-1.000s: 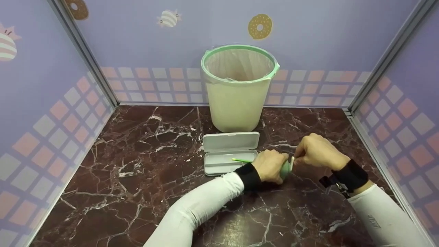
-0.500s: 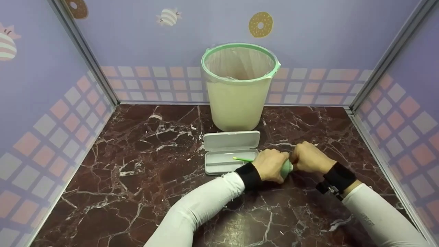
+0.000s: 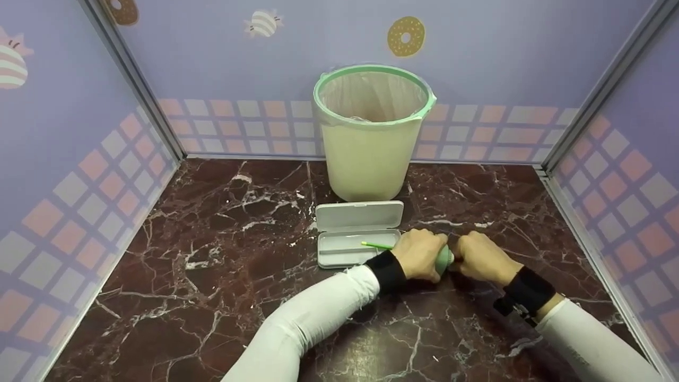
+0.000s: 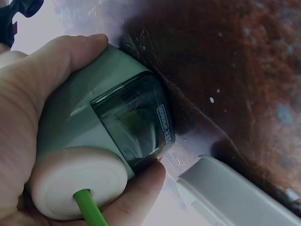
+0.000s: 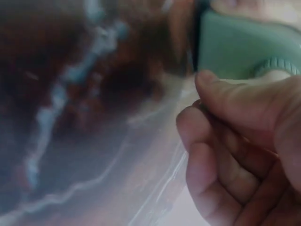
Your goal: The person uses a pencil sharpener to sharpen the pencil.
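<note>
head: left grip (image 3: 419, 254) holds the sharpener (image 3: 442, 261) right of the open case (image 3: 359, 217); slack there could let cranking twist it. left wrist: pencil (image 4: 90, 208) inserted in it could snap if wobbled. right wrist: right grip (image 5: 237, 146) seems pinched on the crank (image 5: 276, 75), may slip.

A bag-lined bin (image 3: 368, 159) stands on the marbled desk (image 3: 212, 265). Just in front of the bin sits an open case (image 3: 358, 217); behind the bin rises a patterned wall (image 3: 212, 58).
</note>
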`<state>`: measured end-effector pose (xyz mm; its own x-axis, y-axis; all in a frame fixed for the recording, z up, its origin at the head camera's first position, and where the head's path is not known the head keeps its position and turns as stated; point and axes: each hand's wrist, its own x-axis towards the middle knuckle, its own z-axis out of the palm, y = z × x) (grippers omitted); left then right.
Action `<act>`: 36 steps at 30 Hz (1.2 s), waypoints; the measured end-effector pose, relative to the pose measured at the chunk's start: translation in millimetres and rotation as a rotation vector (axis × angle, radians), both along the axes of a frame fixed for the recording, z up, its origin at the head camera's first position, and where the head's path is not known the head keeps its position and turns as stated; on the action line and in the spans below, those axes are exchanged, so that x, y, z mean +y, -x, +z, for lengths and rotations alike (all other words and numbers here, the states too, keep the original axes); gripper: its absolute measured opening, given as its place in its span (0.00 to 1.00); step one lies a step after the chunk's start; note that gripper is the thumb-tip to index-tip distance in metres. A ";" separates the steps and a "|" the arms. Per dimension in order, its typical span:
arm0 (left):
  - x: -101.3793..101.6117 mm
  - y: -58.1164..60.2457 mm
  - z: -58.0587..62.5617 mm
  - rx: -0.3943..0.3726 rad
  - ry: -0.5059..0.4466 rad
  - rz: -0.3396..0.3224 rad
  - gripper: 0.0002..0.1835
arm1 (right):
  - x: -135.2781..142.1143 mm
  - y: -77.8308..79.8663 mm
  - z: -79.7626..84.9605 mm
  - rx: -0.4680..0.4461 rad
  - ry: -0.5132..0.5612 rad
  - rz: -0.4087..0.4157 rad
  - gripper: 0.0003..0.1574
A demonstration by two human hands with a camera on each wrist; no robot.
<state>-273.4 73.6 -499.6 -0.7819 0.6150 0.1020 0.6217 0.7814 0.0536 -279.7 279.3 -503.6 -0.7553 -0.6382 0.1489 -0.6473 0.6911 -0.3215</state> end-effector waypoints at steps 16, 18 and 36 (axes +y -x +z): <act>2.7 -2.1 2.1 0.019 0.019 0.048 0.30 | 1.7 -29.1 3.5 0.112 -0.044 0.084 0.28; 2.2 -2.2 2.4 0.012 0.017 0.049 0.30 | 1.0 -32.9 7.0 0.131 -0.070 0.088 0.27; 4.3 -3.4 1.7 0.014 0.023 0.092 0.31 | -6.6 -40.7 38.3 0.172 -0.122 0.132 0.25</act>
<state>-270.0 77.9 -497.8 -0.8339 0.5428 0.0998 0.5476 0.8363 0.0269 -239.0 272.7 -465.3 -0.6343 -0.7510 0.1834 -0.7726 0.6238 -0.1179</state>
